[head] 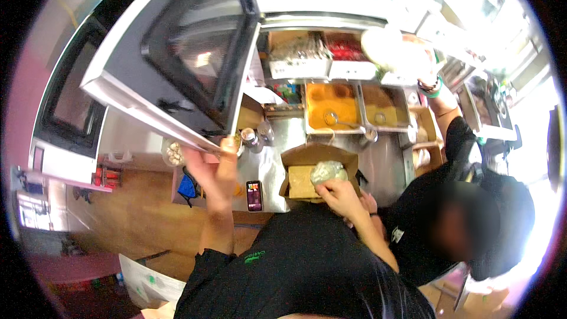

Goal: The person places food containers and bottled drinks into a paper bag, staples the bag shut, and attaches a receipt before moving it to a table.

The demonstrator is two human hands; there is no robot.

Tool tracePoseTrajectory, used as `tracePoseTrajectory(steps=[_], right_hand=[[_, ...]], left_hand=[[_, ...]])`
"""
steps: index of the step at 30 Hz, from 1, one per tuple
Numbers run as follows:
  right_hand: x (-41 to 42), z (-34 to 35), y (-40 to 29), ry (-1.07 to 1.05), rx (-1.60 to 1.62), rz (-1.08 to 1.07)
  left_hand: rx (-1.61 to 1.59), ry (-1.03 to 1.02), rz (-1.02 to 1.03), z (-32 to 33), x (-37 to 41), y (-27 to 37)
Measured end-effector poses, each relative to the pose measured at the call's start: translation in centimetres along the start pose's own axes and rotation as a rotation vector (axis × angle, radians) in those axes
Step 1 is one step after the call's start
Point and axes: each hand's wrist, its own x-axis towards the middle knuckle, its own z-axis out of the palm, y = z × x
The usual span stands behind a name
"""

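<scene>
A microwave door (pixel 190 62) with a dark window stands swung out at upper left. My left hand (pixel 216 173) grips its lower corner, thumb on one side and fingers on the other. Before me on the steel counter sits an unfolded brown cardboard takeout box (pixel 305 181). Over the box, my right hand (pixel 339 197) pinches the near edge of a round, clear-covered package (pixel 328 172) with pale green contents. Whether the package rests on the box floor or is held just above it, I cannot tell.
Two steel food pans (pixel 332 102) with ladles hold orange and brown sauces. A phone (pixel 254 196) lies on the counter (pixel 272 155) near jars (pixel 250 137). A co-worker (pixel 425 221) stands close at right, one arm (pixel 443 102) reaching toward the shelf. Packet boxes (pixel 301 66) line that shelf.
</scene>
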Motion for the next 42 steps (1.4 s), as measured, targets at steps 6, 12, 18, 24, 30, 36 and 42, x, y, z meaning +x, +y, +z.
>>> tracePoseTrajectory(steps=[6, 12, 18, 24, 30, 36, 42], right_hand=[[0.3, -0.4, -0.1, -0.080, -0.040, -0.044], [-0.5, -0.7, -0.3, -0.094, 0.008, -0.084], [-2.1, -2.0, -1.2, -0.145, 0.100, -0.009], [-3.2, -2.1, -0.8, -0.147, 0.091, -0.016], [-2.7, -1.3, -0.5, -0.173, 0.123, -0.014], [-2.7, -2.4, -1.3, -0.188, 0.102, 0.094], [-2.7, -2.4, -1.8, -0.200, 0.119, 0.120]], left_hand=[[0.124, 0.093, -0.102, -3.2, -0.2, -1.6], [0.160, 0.023, -0.001, -3.5, 0.9, -2.1], [0.185, 0.017, 0.016, -3.3, 1.2, -1.7], [0.194, 0.056, 0.009, -2.8, 1.1, -1.8], [0.094, 0.062, -0.084, -3.7, 0.1, -2.0], [-0.008, -0.039, -0.069, -3.0, -1.0, -2.5], [-0.085, -0.041, -0.075, -3.0, -1.4, -1.9]])
